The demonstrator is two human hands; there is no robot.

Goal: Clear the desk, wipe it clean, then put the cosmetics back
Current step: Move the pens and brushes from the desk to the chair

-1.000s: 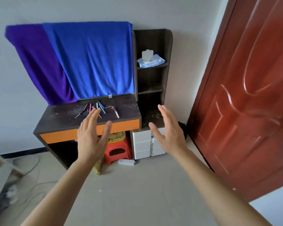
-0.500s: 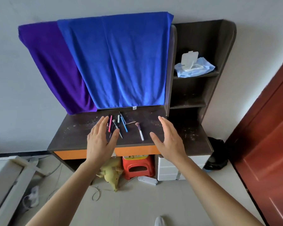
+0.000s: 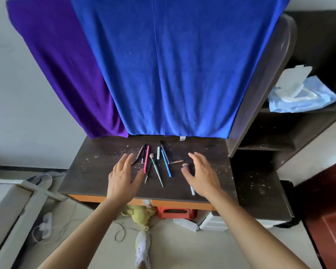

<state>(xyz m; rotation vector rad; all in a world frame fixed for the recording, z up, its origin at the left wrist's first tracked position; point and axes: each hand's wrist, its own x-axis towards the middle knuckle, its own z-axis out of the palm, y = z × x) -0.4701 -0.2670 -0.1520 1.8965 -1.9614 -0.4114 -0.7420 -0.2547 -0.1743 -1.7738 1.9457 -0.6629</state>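
Pink, blue cosmetics [image 3: 166,163] lie between left hand [image 3: 122,179] and right hand [image 3: 202,177], perhaps touching.

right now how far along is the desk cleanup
Nothing looks done yet. The cosmetics lie scattered on the desk, which is dotted with white specks. In hand: the left hand and right hand hover open over the desk, holding nothing. Left: clearing, wiping, perhaps with the wipes pack on the shelf, then returning them.

Cosmetics [image 3: 155,162] lie scattered across the dusty dark desk [image 3: 97,167].
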